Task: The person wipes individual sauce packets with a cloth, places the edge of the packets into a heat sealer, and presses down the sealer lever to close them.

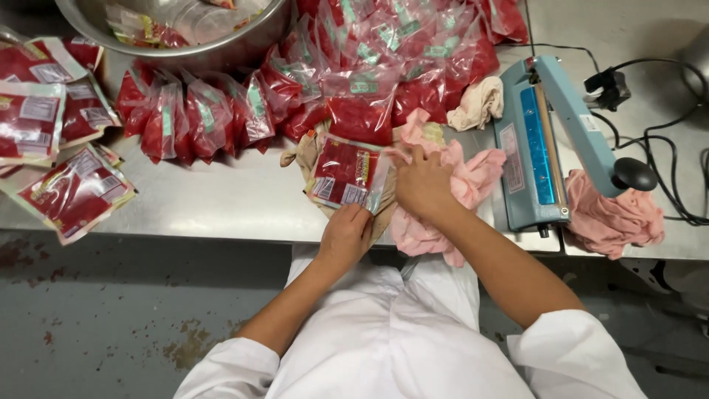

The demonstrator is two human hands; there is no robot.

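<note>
A clear pouch of red filling (346, 175) lies flat on a tan cloth at the steel table's front edge. My left hand (346, 235) pinches the pouch's near corner. My right hand (422, 182) presses a pink cloth (473, 181) against the pouch's open right end. Just right of that hand stands a blue heat sealer (536, 144) with its arm raised and a black knob.
Many filled red pouches (221, 118) stand in a heap at the back. Flat sealed pouches (74, 193) lie at the left. A steel bowl (185, 37) sits at the back left. Another pink cloth (613, 218) and black cables (665, 148) lie right of the sealer.
</note>
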